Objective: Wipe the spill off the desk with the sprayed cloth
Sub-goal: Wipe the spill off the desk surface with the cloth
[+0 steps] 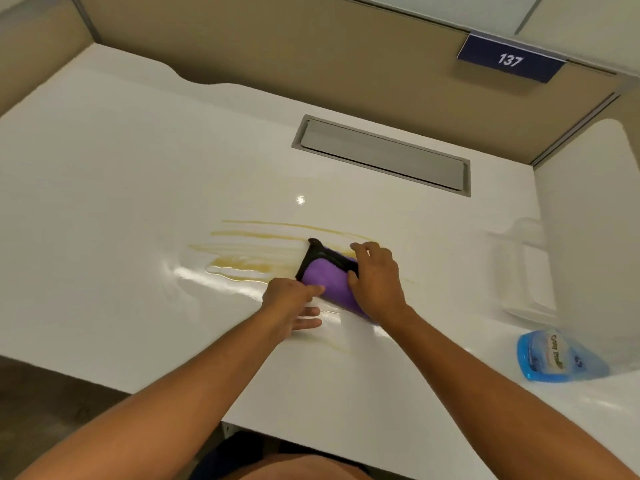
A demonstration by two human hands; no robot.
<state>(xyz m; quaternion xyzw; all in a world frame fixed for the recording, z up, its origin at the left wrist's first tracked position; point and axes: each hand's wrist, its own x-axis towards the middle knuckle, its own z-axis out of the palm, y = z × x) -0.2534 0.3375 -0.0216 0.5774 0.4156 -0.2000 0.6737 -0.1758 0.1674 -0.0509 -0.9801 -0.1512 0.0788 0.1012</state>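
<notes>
1. Your left hand [292, 303] lies nearest you, flat on the white desk [104, 202], fingers spread and gripping nothing; its index finger just touches the near-left edge of the purple cloth [327, 277].
2. Your right hand [375, 280] presses down on the cloth's right half, palm on top and fingers curled over the far edge, grasping it.
3. That cloth sits folded into a thick pad with black trim, at the right end of the yellowish-brown spill [249, 261], which runs in streaks to the left and pools near the front of the streaks.
4. Expect the cloth to handle as soft, light and limp: it probably bunches or unfolds if you drag it by one corner. Hold it from above with a flat palm across the middle.
5. Judging by the glossy, wet desk, the pad likely slides easily, so steady pressure matters more than grip force.
6. Streaks remain to the left, so the wipe looks only partly done.
7. Off to the right, the blue spray bottle [554, 355] lies well apart from both hands.
</notes>
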